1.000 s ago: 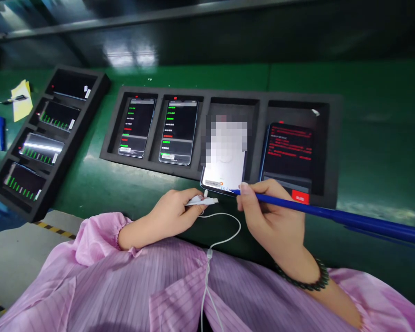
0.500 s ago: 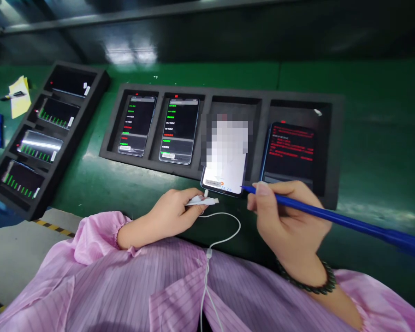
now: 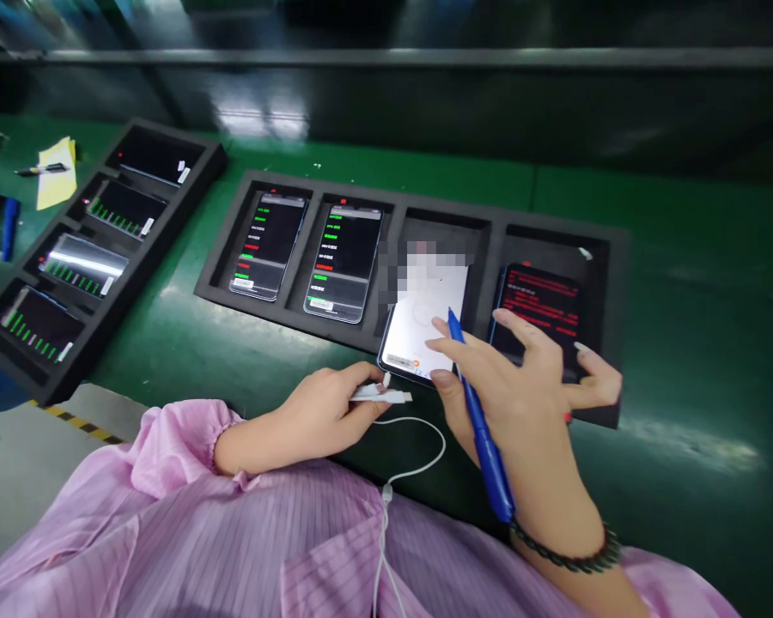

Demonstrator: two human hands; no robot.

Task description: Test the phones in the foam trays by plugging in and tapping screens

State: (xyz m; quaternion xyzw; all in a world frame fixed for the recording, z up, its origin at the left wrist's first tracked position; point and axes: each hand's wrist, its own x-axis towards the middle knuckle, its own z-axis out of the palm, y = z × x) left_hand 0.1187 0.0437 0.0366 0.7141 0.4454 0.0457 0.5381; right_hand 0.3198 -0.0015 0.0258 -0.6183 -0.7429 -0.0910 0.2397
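Observation:
My left hand point(image 3: 319, 412) is closed on white cable plugs point(image 3: 383, 395) just below the bottom edge of a phone. That phone point(image 3: 425, 330) has a bright white screen, part of it blurred out, and it sticks out over the front rim of a black foam tray point(image 3: 276, 318). Over the phone's lower right side is my right hand point(image 3: 515, 395), its fingers spread. A blue pen point(image 3: 480, 421) is held in it, tip up by the screen and the thick end down towards the wrist. Whether the fingertips touch the glass, I cannot tell.
The tray's other slots hold a phone with red text point(image 3: 541, 300) and two phones with green and red lists point(image 3: 270, 245). Left of it stands a second foam tray point(image 3: 161, 236) with several phones. Yellow paper point(image 3: 61, 189) and a blue marker point(image 3: 9, 227) lie farther left.
The pen has swung from pointing right to lying back across my right hand. My right fingers have opened and moved over the white screen. My left hand keeps the plugs by the phone.

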